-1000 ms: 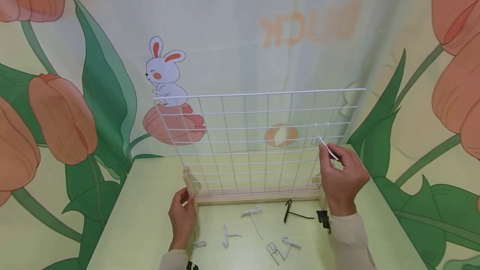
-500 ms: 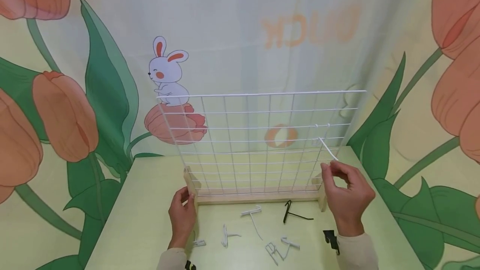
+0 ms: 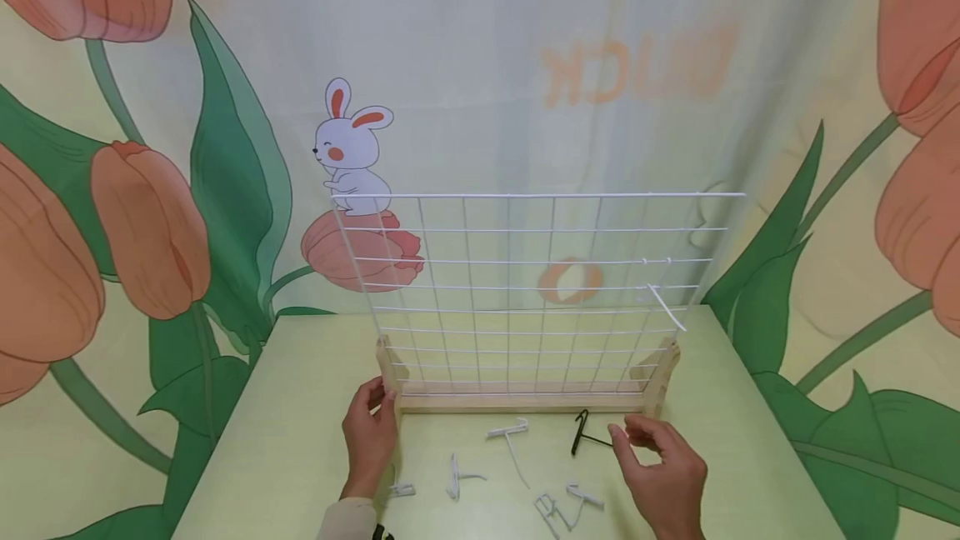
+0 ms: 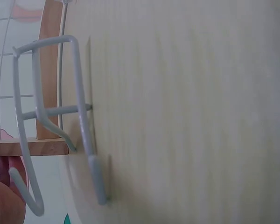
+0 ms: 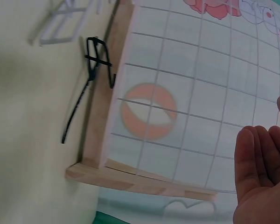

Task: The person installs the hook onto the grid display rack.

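Note:
A white wire grid panel (image 3: 540,195) stands upright in a wooden stand (image 3: 525,402). My left hand (image 3: 369,440) grips the stand's left foot between thumb and fingers. On the right part of the grid hangs a white hook (image 3: 666,307), its prong sticking out toward me. My right hand (image 3: 663,469) is over the table at the right, holding nothing, thumb and fingers apart. Just left of its fingertips lies a black hook (image 3: 580,433); whether they touch is unclear. The right wrist view shows this black hook (image 5: 76,112) in front of the stand's bar, away from the straight fingers.
Several white hooks lie on the table before the stand, among them one near the middle (image 3: 508,430) and one further left (image 3: 453,477). Close to the left wrist camera is another white hook (image 4: 79,88). A printed curtain (image 3: 465,90) hangs behind the table.
My right hand has let go of the white hook on the grid and come down toward the black hook. The white hook stays hanging. My left hand keeps its place on the stand.

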{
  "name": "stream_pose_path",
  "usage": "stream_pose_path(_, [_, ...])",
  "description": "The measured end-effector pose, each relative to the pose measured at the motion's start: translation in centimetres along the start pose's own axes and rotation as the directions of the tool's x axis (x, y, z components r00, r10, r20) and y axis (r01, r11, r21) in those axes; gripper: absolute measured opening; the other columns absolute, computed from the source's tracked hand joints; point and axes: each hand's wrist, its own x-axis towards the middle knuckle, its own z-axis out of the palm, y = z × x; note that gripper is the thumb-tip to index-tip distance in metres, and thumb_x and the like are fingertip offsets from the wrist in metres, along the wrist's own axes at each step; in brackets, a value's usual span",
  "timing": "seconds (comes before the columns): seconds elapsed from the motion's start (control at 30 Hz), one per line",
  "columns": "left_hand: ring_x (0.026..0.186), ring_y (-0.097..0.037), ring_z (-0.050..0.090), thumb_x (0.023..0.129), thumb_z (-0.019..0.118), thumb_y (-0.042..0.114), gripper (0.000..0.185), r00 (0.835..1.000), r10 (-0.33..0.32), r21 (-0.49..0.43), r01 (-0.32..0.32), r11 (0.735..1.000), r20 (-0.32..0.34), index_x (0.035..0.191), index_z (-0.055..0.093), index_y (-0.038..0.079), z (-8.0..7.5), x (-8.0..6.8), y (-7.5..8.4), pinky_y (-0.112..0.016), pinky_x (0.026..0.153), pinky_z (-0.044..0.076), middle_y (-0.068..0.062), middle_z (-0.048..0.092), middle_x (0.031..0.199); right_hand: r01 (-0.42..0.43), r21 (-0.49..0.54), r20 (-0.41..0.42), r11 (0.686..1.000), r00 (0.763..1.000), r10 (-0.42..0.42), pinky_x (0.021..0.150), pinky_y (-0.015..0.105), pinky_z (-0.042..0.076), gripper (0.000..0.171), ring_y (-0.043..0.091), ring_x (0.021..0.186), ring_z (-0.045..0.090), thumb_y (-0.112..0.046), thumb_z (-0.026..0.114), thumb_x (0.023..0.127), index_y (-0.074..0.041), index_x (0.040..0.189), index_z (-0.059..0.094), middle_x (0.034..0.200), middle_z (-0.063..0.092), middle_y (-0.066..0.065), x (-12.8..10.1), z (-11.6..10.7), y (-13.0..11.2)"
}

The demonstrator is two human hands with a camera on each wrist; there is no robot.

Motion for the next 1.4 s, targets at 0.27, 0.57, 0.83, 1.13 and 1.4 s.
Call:
stream_pose_path(0.27, [0.113,-0.028,0.073,0.103,0.069,0.013,0.027,1.0,0.016,0.012,-0.016,1.0,0.0,0.13,0.066,0.009,0.1,0.2,-0.3,-0.043,0.092,0.062,-0.012,0.074,0.12,-0.029,-0.053,0.08,0.998,0.996,0.033,0.081,0.006,0.05,0.033,0.015,0.082,0.074,-0.009,0.097,0.07,-0.013,0.099,0.082,0.092,0.079,-0.004,-3.0,0.7,1.9])
stream_pose_path(0.57, [0.114,-0.029,0.073,0.104,0.069,0.014,0.027,1.0,0.003,0.02,-0.003,1.0,0.013,0.13,0.066,0.009,0.1,0.1,-0.4,-0.045,0.093,0.062,-0.012,0.073,0.12,-0.126,-0.15,0.28,0.981,0.946,0.164,0.077,0.041,0.063,0.033,0.022,0.092,0.074,-0.014,0.093,0.079,-0.015,0.109,0.08,0.105,0.078,0.001,-4.6,1.6,3.2])
stream_pose_path(0.83, [0.111,-0.031,0.074,0.101,0.071,0.01,0.026,1.0,0.018,0.016,-0.017,1.0,-0.019,0.127,0.068,0.007,0.1,0.1,-0.4,-0.039,0.089,0.063,-0.014,0.075,0.117,-0.028,-0.151,0.245,0.988,0.967,0.065,0.072,0.032,0.058,0.031,0.02,0.085,0.073,-0.01,0.095,0.075,-0.013,0.103,0.081,0.099,0.078,0.001,-4.8,2.8,5.4])
stream_pose_path(1.13, [0.111,-0.028,0.073,0.102,0.07,0.01,0.026,1.0,0.009,0.01,-0.009,1.0,-0.018,0.128,0.068,0.009,-0.1,0.2,-0.3,-0.037,0.089,0.063,-0.012,0.074,0.118,-0.079,-0.166,0.361,0.983,0.923,0.135,0.081,0.046,0.06,0.027,0.027,0.095,0.076,-0.013,0.089,0.083,-0.009,0.108,0.081,0.106,0.08,0.006,-3.7,4.2,6.3])
stream_pose_path(1.4, [0.11,-0.03,0.074,0.102,0.071,0.009,0.025,1.0,0.024,-0.004,-0.024,1.0,-0.014,0.126,0.068,0.007,0.0,0.1,-0.4,-0.042,0.09,0.063,-0.013,0.074,0.116,-0.176,-0.215,0.542,0.961,0.796,0.268,0.099,0.055,0.056,0.025,0.035,0.117,0.071,-0.017,0.082,0.092,-0.008,0.116,0.08,0.117,0.079,0.011,-2.1,5.1,7.5])
